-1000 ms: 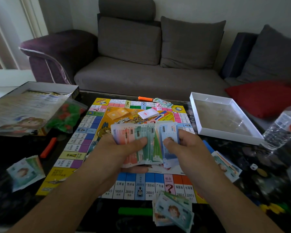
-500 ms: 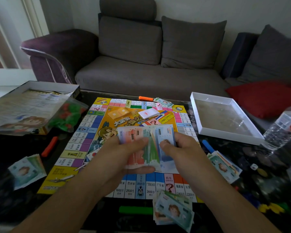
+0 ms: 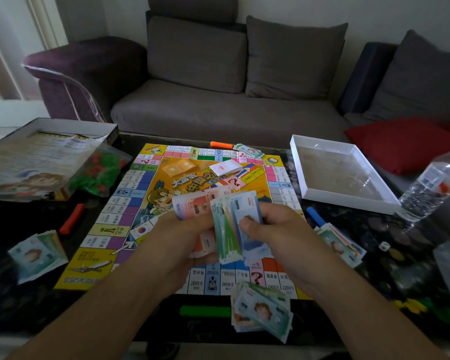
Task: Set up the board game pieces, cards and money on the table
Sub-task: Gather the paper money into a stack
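Observation:
A colourful game board (image 3: pixel 130 222) lies flat on the dark table. Above its near half I hold a fanned stack of paper money (image 3: pixel 218 214). My left hand (image 3: pixel 182 237) grips the stack from below and the left. With thumb on top, my right hand (image 3: pixel 276 229) pinches the blue and green notes at the right side. Money piles lie on the table at the left (image 3: pixel 37 253), the right (image 3: pixel 340 242), the near edge (image 3: pixel 263 310) and the far edge (image 3: pixel 248 150). A white card deck (image 3: pixel 225 168) and an orange deck (image 3: pixel 179 167) rest on the board.
The box lid with a rule sheet (image 3: pixel 37 157) and a bag of red and green pieces (image 3: pixel 99 172) sit at left. A white box tray (image 3: pixel 340 175) and a water bottle (image 3: pixel 431 188) stand at right. Coloured sticks (image 3: pixel 205 311) lie around the board; a die (image 3: pixel 383 246) lies at right.
The fanned money has been pushed closer together between my hands, and both hands have shifted slightly nearer to me over the board.

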A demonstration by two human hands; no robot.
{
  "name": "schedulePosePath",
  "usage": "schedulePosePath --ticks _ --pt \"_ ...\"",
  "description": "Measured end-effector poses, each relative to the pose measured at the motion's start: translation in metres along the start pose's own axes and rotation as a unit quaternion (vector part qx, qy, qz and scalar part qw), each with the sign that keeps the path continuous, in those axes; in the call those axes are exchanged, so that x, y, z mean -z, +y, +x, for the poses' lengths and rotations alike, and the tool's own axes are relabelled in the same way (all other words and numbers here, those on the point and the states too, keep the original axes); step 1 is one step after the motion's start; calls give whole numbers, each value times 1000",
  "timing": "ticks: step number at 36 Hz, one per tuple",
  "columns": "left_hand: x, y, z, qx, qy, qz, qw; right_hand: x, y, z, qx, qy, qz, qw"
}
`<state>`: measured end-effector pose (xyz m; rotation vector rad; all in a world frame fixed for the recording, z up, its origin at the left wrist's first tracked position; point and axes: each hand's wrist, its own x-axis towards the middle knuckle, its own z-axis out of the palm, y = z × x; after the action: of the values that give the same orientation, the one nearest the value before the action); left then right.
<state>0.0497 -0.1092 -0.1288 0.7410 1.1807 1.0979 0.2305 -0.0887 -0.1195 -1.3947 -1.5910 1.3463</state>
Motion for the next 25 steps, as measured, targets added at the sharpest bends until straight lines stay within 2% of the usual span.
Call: schedulePosePath --ticks 4,11,14,17,21,25 --pt "-5 -3 -1 26 4 1 1000 2 2 -3 -1 13 -16 1000" --pt "-5 0 -5 65 -46 48 996 19 9 -14 9 44 -66 997" --pt "-6 -5 -9 64 -62 55 994 26 14 -23 6 19 -88 996" --pt "-9 -11 -12 59 -50 41 996 27 18 -32 2 -7 -87 996" --pt "-13 -18 -15 82 -32 19 996 30 23 -42 -15 -5 -51 999" --pt "-17 -23 -20 100 -50 27 993 32 29 -49 -24 17 -45 999"
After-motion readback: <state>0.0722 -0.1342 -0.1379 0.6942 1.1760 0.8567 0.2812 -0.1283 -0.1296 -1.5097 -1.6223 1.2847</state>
